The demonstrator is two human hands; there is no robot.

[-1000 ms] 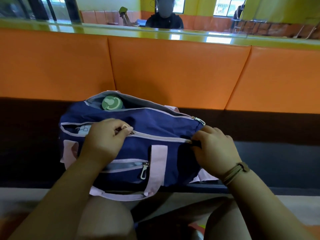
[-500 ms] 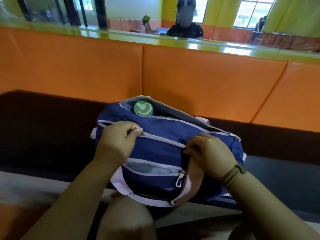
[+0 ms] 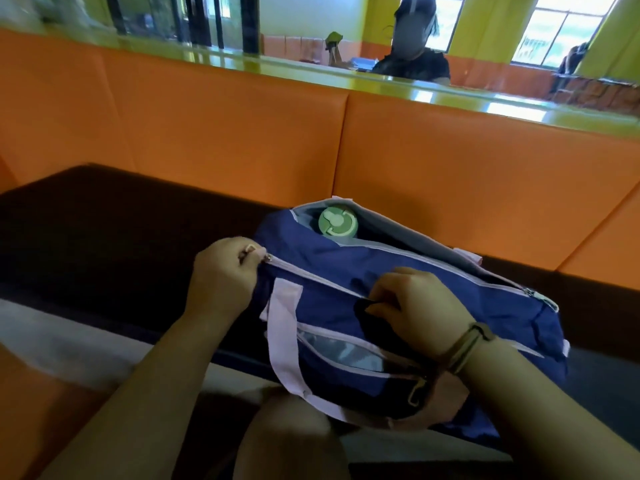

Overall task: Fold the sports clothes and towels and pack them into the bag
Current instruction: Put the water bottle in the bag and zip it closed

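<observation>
Bag [image 3: 433, 327], navy with pale pink trim, lies on the dark seat [image 3: 104, 220] in the lower right of the frame, its near edge overhanging toward the person's knee [image 3: 291, 438]. The left grip [image 3: 221, 275] pinches the zip pull [image 3: 248, 249] at the left end of the middle zip. The right grip [image 3: 422, 299] is closed on a dark tab [image 3: 367, 306] at the zip's other end and holds the cloth taut. Between them the zip line looks drawn together, so I judge packing is done and closing is in hand.

Behind it, the rear compartment gapes, and a green bottle lid [image 3: 336, 221] shows inside. The next move probably calls for shifting both grips there and running that zip past the lid, which stands high and may snag it. A pink strap [image 3: 282, 327] loops over the front pocket [image 3: 346, 351], clear of the zips. No loose clothes or towels are in view. An orange backrest [image 3: 450, 168] rises just behind.
</observation>
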